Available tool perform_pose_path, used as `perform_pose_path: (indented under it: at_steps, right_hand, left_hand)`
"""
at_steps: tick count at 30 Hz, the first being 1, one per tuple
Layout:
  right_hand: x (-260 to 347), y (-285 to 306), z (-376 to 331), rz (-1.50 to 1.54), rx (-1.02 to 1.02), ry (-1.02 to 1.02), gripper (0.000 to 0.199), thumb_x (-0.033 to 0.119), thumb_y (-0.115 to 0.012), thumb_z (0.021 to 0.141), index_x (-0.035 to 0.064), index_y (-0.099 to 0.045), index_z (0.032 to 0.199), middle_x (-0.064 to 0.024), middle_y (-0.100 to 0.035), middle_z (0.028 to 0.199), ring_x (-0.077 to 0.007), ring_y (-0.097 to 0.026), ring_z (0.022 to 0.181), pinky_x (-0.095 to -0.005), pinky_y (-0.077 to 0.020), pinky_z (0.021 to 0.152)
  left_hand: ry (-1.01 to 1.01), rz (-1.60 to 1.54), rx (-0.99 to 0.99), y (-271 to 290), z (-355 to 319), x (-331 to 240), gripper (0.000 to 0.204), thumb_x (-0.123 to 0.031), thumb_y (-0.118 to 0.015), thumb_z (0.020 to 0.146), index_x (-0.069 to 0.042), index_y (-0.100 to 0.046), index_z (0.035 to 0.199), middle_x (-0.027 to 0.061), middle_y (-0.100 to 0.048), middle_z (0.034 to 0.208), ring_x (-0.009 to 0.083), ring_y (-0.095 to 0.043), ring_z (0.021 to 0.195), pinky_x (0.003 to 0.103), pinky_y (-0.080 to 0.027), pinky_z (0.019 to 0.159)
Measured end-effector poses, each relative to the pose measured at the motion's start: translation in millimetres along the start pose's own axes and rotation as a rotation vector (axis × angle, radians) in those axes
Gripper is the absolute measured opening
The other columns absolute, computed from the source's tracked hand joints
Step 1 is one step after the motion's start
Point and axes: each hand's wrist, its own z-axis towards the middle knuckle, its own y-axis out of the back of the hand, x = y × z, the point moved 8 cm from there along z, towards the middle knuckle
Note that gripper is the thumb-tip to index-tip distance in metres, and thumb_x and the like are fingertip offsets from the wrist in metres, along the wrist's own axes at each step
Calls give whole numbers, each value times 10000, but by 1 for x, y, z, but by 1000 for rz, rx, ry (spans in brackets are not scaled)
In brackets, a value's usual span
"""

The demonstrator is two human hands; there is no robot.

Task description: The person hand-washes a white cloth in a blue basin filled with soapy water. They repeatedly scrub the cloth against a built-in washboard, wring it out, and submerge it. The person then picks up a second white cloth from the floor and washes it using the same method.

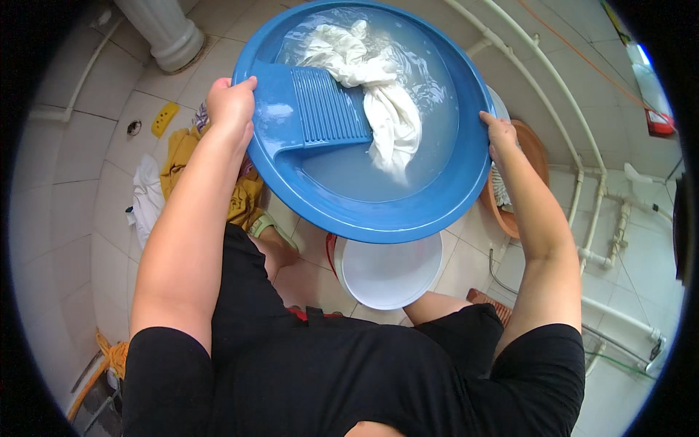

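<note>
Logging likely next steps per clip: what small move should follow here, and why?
Probably tip the blue basin gently toward the white bucket beneath. Left hand and right hand grip opposite rims, and cloudy water still covers the white cloth.

Glossy blue plastic basin, ribbed washboard, wet white cloth, tiled floor

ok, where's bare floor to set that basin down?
Bare tile on the left between the white column base and the clothes pile, and right of the pipes. Crowded under the blue basin: white bucket, brown tub.
</note>
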Motion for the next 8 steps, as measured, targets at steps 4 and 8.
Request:
perform_pose_path:
  at_steps: [4,8]
  right_hand:
    - [39,25,-50,-78,-166,14,347,184,-685,709,-69,-558,910,-204,-600,892,-278,-596,759,-371,-489,713]
    - [25,21,-78,80,-62,-194,400,181,-672,726,-96,-535,980,-224,-599,975,-321,-600,887,-436,-471,823]
  left_hand:
    - [-29,77,55,7,7,-22,198,-94,-601,781,26,-511,912,142,-582,864,218,-560,769,343,-456,680]
    - [-1,30,135,4,22,-41,213,-112,-637,767,16,-523,893,105,-592,824,188,-554,714,318,-464,652]
